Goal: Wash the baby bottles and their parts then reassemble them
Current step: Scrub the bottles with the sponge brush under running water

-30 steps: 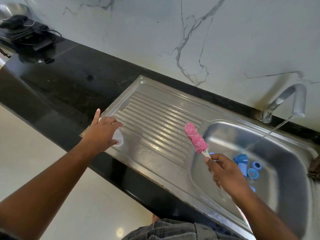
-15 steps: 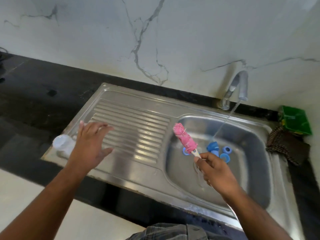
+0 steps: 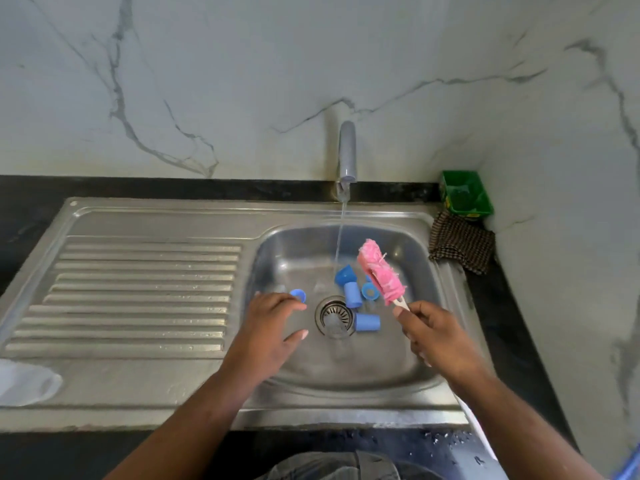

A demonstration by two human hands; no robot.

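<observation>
The bottle (image 3: 27, 382) was left on the drainboard (image 3: 138, 271). The left hand (image 3: 266, 327), grip spread and empty, was moved to the blue ring (image 3: 298, 294) in the sink (image 3: 346, 372). The brush (image 3: 381, 271) was kept clamped in the right hand (image 3: 436, 337). Small parts judged next.

Right hand (image 3: 436, 337) grips pink brush (image 3: 380, 271); left hand (image 3: 266, 327) open over basin (image 3: 426, 341), near blue ring (image 3: 298, 295).

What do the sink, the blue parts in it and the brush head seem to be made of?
Sink: brushed stainless steel, by its grey sheen and pressed ridges. Blue parts: likely smooth plastic, evenly coloured. Brush head: seemingly pink sponge or cloth, fuzzy with loose threads.
</observation>
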